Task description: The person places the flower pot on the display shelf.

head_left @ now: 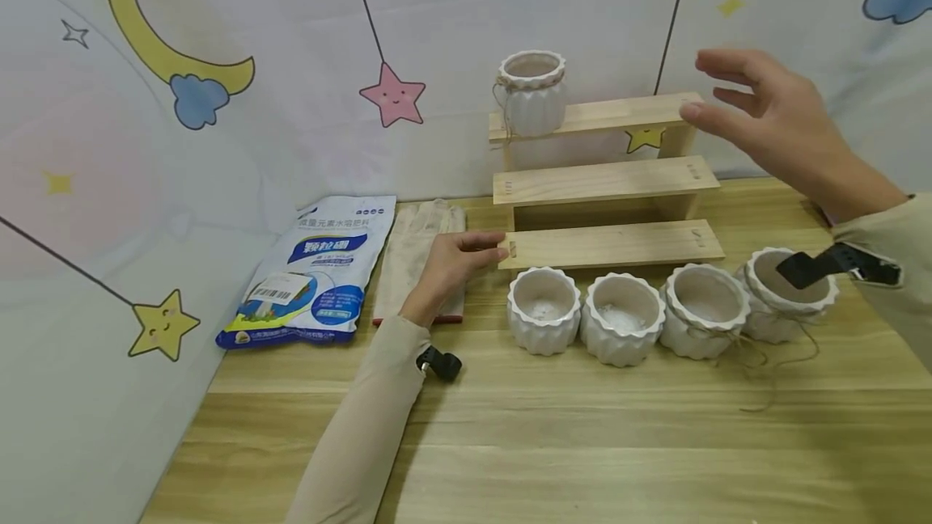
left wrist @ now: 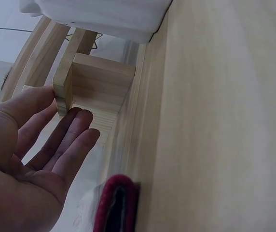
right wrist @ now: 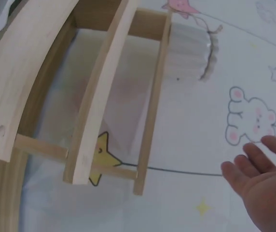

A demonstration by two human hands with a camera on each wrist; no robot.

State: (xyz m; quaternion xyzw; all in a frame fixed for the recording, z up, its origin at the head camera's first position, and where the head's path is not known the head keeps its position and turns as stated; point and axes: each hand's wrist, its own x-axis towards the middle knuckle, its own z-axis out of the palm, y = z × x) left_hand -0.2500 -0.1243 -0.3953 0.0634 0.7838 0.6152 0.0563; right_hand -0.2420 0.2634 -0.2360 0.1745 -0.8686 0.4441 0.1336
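A three-step wooden plant stand (head_left: 607, 180) stands against the backdrop. My left hand (head_left: 451, 273) is at the left end of its lowest board; in the left wrist view, the thumb and fingers pinch the board end (left wrist: 63, 89). My right hand (head_left: 772, 116) hovers at the right of the top board, fingers spread and holding nothing; the right wrist view shows the hand (right wrist: 268, 183) apart from the stand. A white ceramic flower pot (head_left: 535, 107) with twine round its neck sits on the top board's left end.
Several more white fluted pots (head_left: 544, 328) stand in a row before the stand, the right ones with twine (head_left: 772, 362). Left of the stand lie a pair of work gloves (head_left: 393, 265) and a blue-and-white fertilizer bag (head_left: 335, 225). A printed cloth (head_left: 291, 14) hangs behind.
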